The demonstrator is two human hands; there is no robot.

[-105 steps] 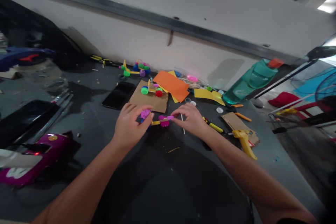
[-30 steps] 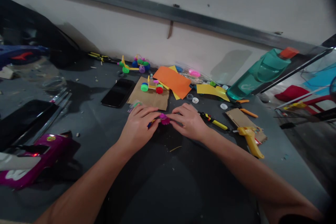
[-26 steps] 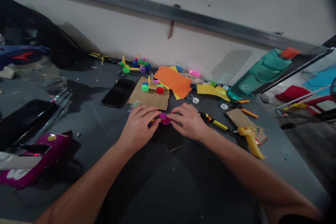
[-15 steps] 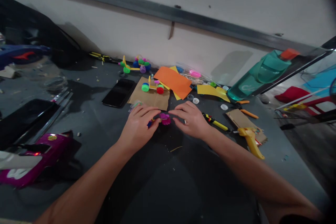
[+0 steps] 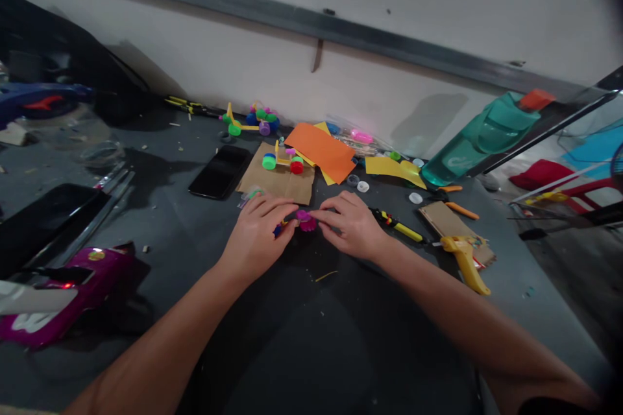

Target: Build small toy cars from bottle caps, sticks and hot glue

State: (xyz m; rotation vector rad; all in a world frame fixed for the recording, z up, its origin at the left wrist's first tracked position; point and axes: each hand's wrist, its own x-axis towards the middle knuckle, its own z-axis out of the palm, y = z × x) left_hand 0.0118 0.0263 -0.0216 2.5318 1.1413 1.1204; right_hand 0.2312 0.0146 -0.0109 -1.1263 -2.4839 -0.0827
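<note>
Low over the dark table, my left hand point(image 5: 260, 228) is closed, thumb and fingers pinching a small toy piece that is mostly covered by them. A magenta bottle-cap-like part point(image 5: 305, 220) sticks out on its right side, and a blue bit point(image 5: 278, 230) shows beside the thumb. My right hand point(image 5: 351, 225) comes from the other side, its fingertips pinched against the magenta part. Just behind, a little toy car point(image 5: 282, 161) with green and red cap wheels stands on a piece of brown cardboard point(image 5: 250, 181).
Toy cars point(image 5: 250, 122), orange paper point(image 5: 321, 150) and yellow strips point(image 5: 389, 167) lie towards the wall. A phone point(image 5: 220, 172) is left of the cardboard. On the right are a yellow-black cutter point(image 5: 406, 231), a yellow glue gun point(image 5: 464, 259) and a teal bottle point(image 5: 474, 139).
My right hand has moved slightly left, so its fingertips now meet the magenta part. My left hand stays nearly still.
</note>
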